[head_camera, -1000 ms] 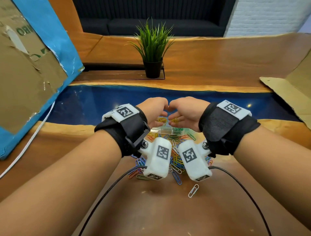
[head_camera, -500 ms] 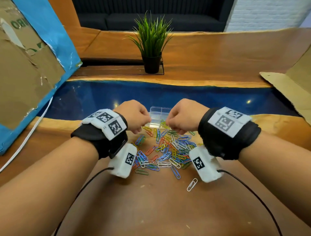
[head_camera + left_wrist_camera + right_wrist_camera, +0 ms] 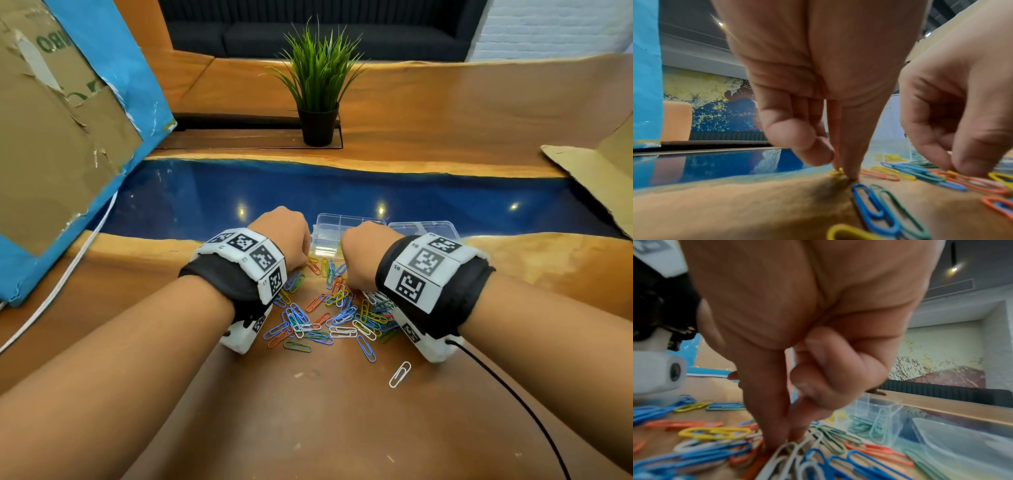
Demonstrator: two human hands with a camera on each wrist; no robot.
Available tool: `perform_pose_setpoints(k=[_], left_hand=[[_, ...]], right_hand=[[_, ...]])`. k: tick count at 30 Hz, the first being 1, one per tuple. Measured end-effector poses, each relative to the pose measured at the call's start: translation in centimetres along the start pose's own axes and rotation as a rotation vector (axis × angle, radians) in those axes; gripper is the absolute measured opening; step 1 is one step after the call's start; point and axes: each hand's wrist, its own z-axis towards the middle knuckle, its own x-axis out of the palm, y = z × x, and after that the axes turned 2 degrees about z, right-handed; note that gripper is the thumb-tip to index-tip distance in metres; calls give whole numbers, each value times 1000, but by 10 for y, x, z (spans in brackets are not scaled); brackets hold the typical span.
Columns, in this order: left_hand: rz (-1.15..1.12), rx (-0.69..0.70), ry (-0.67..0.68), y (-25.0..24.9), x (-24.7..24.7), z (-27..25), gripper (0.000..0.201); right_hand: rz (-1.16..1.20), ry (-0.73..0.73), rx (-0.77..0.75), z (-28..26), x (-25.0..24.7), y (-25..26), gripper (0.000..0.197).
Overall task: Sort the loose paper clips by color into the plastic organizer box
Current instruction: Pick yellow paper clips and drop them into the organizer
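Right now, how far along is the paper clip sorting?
Early. Some green and yellow clips already sit in the organizer box. The left hand pinches at a yellow clip on the table; the right hand reaches into the loose pile. Most clips, mixed colors, remain unsorted, including a stray white clip.

Two hands are in view, the left hand (image 3: 284, 236) and the right hand (image 3: 364, 255), each wrist wearing one black band with a white tagged plate. One clear plastic organizer box (image 3: 337, 228) sits on the one table (image 3: 325, 411), with one clear lid (image 3: 424, 228) beside it. The loose paper clips (image 3: 337, 317) lie in a tangled heap of several dozen, too overlapped for an exact count, in five colours: blue, orange, yellow, green and white. One white clip (image 3: 399, 374) lies apart from the heap. One potted plant (image 3: 318, 85) stands farther back, and two cardboard pieces flank the scene.
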Motion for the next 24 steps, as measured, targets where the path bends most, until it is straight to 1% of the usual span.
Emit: perform_pose_setpoints(k=[4,7,9,10,14,17,18,20,21,22,24], left_hand=[[11,-23,39,0,1,2,10],[-3,-54,71,0,1,0,16],[-14,-71,95,0,2,-2,18],[-21,-77,100,0,2,-3,18],[-34,-70,82,-1,3,-3,16],[-3,-21,68,-3,1,-3,9],[0,-5,63,-4,0,-3,7],[4,13,46,-5,-1,-4,10],[15,16,40,-5,-1,-5,8],[27,21,36,-6,-1,-5,7],[30,20,59,-6,0,-5,9]], right_hand=[[-18,68,-3,0,1,-1,39],[11,100,-5,-1,1,-4,40],[57,99,-2,-3,2,-5,36],[104,88,2,-5,2,-6,31],[418,13,-15,-11,-5,-13,15],[761,66,-26,-14,-4,-17,8],[895,96,-23,-14,-3,-18,9],[1150,185,17,-14,-2,-19,15],[1229,234,48,-15,-1,-19,18],[1270,268,73,-15,-1,-19,22],[1259,277,82,-15,0,-16,25]])
